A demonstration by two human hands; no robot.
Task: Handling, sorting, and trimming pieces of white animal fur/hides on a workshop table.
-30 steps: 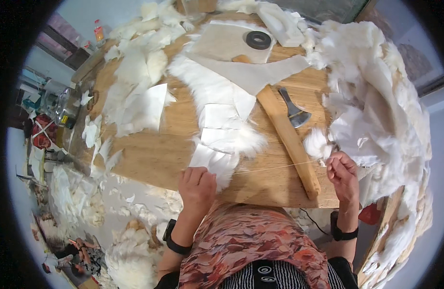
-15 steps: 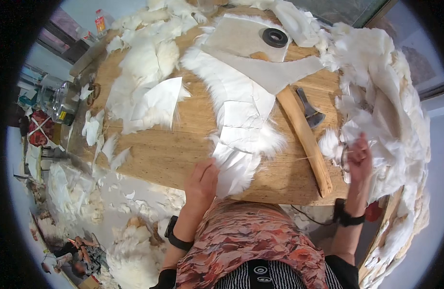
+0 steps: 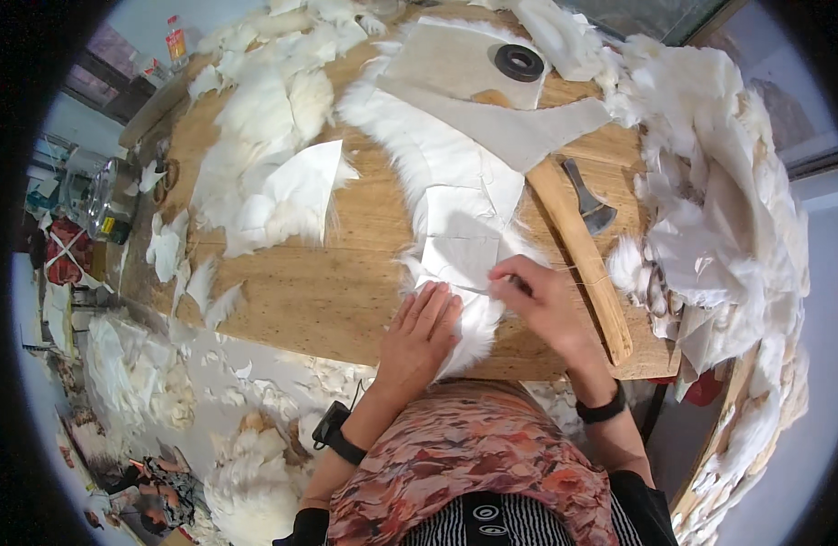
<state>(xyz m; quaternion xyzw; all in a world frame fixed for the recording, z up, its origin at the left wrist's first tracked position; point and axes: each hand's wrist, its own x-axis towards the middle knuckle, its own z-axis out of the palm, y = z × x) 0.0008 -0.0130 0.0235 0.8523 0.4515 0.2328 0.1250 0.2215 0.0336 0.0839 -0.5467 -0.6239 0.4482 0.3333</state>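
Curled nearly closed above the pieced white fur strip, the right hand is held by a lower seam; whether anything is pinched cannot be told. Along that strip's near end, on the table, the left hand is laid flat. Were pressure eased, the seam might be skewed; if pulled fast, the pale thread could be snagged on the wooden bar

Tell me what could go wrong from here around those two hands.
The right hand is curled close beside the left hand, which lies flat on the white fur strip; whether the right holds something sharp is unclear, but if so, the left could be pricked. The dark metal blade lies bare beside the wooden bar, so a wide rightward swing might catch it.
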